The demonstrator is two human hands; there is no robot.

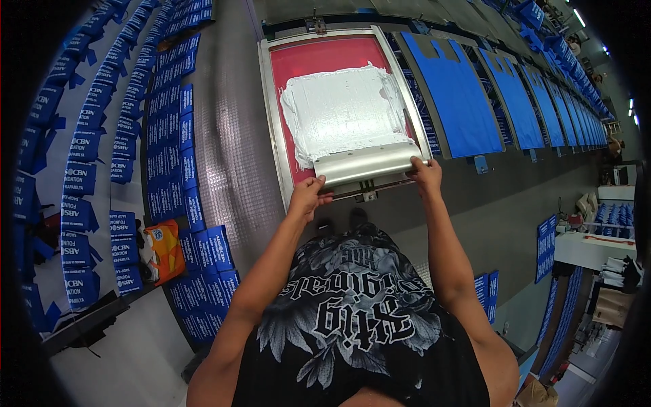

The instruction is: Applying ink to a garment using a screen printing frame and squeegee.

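A silver metal squeegee [366,165] lies across the near end of a screen-printing frame [405,96]. My left hand [308,197] grips its left end with thumb and fingers. My right hand [426,178] is closed on the opposite end. Beyond the squeegee, thick white ink [342,108] covers most of the red screen [319,55], with ragged ridges along its sides. A hinge clamp [315,26] sits at the frame's far edge. Whatever is under the screen is hidden.
Flat blue bags [453,95] lie on a row of boards running off to the right. Rows of printed blue bags [166,129] fill the left side. An orange package [165,252] sits among them. A white table [590,245] with stacked goods stands at far right.
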